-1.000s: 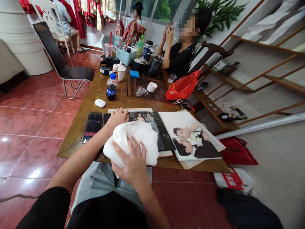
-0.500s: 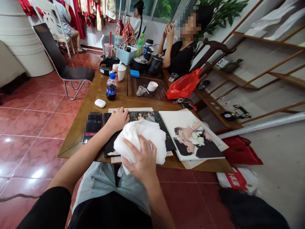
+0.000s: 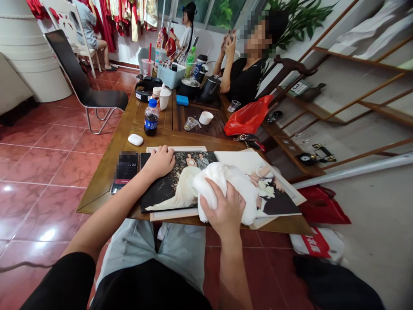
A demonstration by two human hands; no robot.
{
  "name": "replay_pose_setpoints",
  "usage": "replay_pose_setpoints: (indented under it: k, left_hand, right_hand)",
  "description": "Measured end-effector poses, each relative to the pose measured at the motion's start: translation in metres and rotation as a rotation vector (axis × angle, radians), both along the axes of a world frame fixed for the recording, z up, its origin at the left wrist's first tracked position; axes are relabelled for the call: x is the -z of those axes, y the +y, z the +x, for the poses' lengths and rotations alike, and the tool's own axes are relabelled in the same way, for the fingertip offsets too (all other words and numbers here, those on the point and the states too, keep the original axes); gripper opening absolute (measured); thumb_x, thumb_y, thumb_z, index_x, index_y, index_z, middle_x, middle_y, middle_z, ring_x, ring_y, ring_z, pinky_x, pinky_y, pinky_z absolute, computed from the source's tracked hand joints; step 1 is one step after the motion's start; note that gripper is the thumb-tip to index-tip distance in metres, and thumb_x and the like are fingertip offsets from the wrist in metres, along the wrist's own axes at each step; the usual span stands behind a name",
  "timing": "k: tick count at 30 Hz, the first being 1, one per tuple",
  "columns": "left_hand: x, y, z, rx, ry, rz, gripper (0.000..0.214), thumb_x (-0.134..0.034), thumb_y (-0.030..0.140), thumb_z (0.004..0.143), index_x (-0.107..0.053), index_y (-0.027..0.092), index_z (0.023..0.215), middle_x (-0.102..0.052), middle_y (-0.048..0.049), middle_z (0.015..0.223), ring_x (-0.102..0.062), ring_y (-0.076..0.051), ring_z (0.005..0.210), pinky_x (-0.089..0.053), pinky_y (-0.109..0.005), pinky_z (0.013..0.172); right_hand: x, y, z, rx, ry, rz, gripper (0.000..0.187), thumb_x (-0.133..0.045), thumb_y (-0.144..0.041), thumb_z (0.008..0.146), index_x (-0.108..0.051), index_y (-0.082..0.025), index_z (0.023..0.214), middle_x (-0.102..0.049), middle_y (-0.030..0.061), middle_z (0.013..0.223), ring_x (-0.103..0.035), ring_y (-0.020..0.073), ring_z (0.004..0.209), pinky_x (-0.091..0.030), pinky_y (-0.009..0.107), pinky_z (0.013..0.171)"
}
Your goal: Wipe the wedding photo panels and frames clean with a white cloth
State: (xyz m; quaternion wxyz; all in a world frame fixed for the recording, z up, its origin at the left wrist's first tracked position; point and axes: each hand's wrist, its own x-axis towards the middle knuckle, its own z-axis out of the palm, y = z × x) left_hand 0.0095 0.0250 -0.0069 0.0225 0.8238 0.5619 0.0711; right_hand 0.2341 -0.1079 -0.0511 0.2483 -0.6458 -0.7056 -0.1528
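Right hand: fingers curled into a bunched, fluffy white cloth, gripping it from above. Cloth position: on 2 adjoining photo panels, lying across their shared edge. Panel 1, a rectangular dark-background photo panel with a couple and a long pale gown, is at left. Panel 2, a white-and-dark photo panel, is at right, partly covered by the cloth.

Left hand: palm down on the upper part of panel 1, fingers bent. Underside hidden; cannot tell whether the fingertips grip the panel edge.

Support: brown wooden table. Just left of panel 1, 1 black smartphone; beyond it, 1 white oval case, closed.

Containers:
- Clear plastic bottle with blue cap and label: upright, dark liquid inside.
- White lidded cup: behind the bottle, lid on.
- Small clear plastic cup: tilted, small bits inside, apparently scraps.
- Small white round cup: just right of the clear cup.
- Light-blue plastic bin: crowded with small items, 1 of them black.
- Pale pink cup: red straw standing in it.
- Crumpled red plastic bag: at the table's far right; keys near its lower edge.
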Motion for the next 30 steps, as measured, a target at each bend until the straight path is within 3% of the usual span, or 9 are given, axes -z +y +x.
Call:
replay_pose_setpoints:
  k: [7, 20, 30]
  left_hand:
    - [-0.001, -0.001, 0.001, -0.009, -0.005, -0.007, 0.038, -0.033, 0.029, 0.108, -0.060, 0.012, 0.128, -0.062, -0.0196, 0.128, -0.058, -0.033, 0.123, -0.046, -0.050, 0.101]
    - [0.002, 0.002, 0.001, 0.002, -0.014, -0.004, 0.038, -0.033, 0.030, 0.108, -0.061, 0.013, 0.126, -0.062, -0.0182, 0.127, -0.056, -0.032, 0.122, -0.045, -0.047, 0.100]
    - [0.003, 0.002, -0.001, 0.010, -0.014, 0.006, 0.038, -0.033, 0.031, 0.109, -0.060, 0.013, 0.128, -0.061, -0.0179, 0.126, -0.056, -0.031, 0.121, -0.044, -0.047, 0.100]
  right_hand:
    - [-0.002, 0.000, -0.024, 0.049, -0.028, 0.009, 0.050, -0.053, -0.050, 0.096, -0.065, -0.028, 0.140, -0.055, 0.0172, 0.140, -0.055, 0.0354, 0.122, -0.037, 0.055, 0.105]
    - [-0.013, -0.006, -0.089, -0.125, -0.007, -0.063, 0.054, -0.057, -0.050, 0.091, -0.064, -0.034, 0.143, -0.051, 0.0168, 0.148, -0.047, 0.0370, 0.131, -0.032, 0.059, 0.110]
    - [-0.011, -0.011, -0.091, -0.246, -0.018, -0.096, 0.062, -0.061, -0.051, 0.089, -0.058, -0.035, 0.148, -0.049, 0.0164, 0.152, -0.045, 0.0400, 0.136, -0.030, 0.062, 0.112]
